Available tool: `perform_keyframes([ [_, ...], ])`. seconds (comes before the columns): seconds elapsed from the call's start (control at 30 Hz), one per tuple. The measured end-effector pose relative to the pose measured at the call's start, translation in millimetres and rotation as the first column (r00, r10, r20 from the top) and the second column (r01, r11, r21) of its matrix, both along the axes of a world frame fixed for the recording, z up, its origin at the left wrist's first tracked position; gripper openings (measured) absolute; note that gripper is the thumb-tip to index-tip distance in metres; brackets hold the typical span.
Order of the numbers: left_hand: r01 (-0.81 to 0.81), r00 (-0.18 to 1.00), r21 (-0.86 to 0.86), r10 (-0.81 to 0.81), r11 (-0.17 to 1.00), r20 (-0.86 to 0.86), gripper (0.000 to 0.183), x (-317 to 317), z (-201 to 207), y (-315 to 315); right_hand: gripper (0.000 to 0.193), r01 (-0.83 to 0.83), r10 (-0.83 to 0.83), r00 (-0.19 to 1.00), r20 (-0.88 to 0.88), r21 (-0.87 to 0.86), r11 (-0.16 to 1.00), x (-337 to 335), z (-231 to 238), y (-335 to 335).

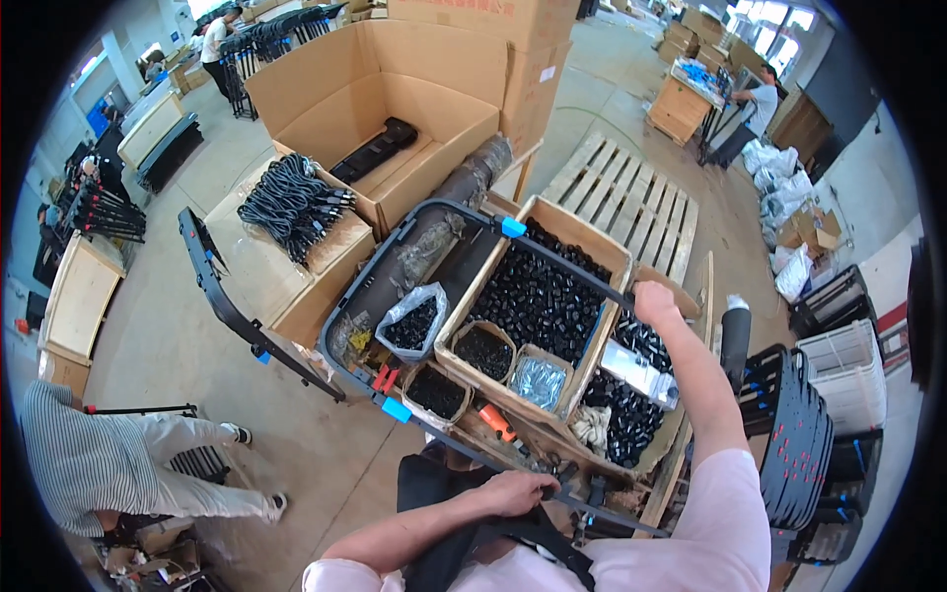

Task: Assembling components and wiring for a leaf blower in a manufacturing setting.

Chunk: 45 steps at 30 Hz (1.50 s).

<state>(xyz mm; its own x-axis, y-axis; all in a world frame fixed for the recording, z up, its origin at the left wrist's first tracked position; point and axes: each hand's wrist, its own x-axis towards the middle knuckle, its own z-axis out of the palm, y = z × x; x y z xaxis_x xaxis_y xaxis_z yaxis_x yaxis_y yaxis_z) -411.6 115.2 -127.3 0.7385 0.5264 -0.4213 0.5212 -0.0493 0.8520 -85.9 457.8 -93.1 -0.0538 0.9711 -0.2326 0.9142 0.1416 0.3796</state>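
While the black frame (574,264) is held across the wooden box (584,229) of black parts (547,308), its far side is gripped by the right hand's (653,302) fingers; by the near side, the left hand's (515,491) are curled, grip uncertain. Level, two-handed support is advised.

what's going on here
A person is holding a long black frame with blue tape over boxes of small parts. The right hand is closed around its far rail; the left hand is at the near rail, its exact grip hard to make out. Below the frame are a wooden box of black parts and a plastic bag of small black pieces. An orange-handled tool lies nearer the person.
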Motion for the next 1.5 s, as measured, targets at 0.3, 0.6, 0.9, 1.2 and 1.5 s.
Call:
perform_keyframes([
  [0.3, -0.027, 0.999, -0.013, 0.027, 1.0, -0.035, 0.036, 10.1, 0.0, -2.2, 0.025, 0.052, -0.056, 0.997, -0.059, -0.059, 0.997, -28.8, 12.1, 6.0],
  [0.6, -0.033, 0.999, 0.334, 0.021, 0.942, 0.038, 0.042, 3.4, -9.7, -16.1, 0.028, 0.105, -0.053, 0.937, -0.346, 0.134, 0.985, 0.6, -67.7, 26.9],
  [0.9, -0.302, 0.949, 0.406, 0.229, 0.862, 0.218, 0.053, -21.5, 4.1, -2.9, 0.039, 0.09, -0.021, 0.913, -0.408, 0.151, 0.984, -6.6, -40.8, -11.4],
  [1.2, -0.954, 0.231, 0.278, 0.868, 0.112, 0.44, 0.03, -193.7, 29.1, 132.6, 0.049, 0.284, -0.123, 0.862, -0.491, 0.267, 0.921, -16.5, -38.7, -40.2],
  [1.5, -0.765, -0.582, 0.117, 0.758, -0.633, 0.293, 0.029, -506.8, -10.3, 352.1, 0.073, -0.151, -0.131, 0.83, -0.542, -0.445, 0.883, -133.0, -14.9, -316.3],
])
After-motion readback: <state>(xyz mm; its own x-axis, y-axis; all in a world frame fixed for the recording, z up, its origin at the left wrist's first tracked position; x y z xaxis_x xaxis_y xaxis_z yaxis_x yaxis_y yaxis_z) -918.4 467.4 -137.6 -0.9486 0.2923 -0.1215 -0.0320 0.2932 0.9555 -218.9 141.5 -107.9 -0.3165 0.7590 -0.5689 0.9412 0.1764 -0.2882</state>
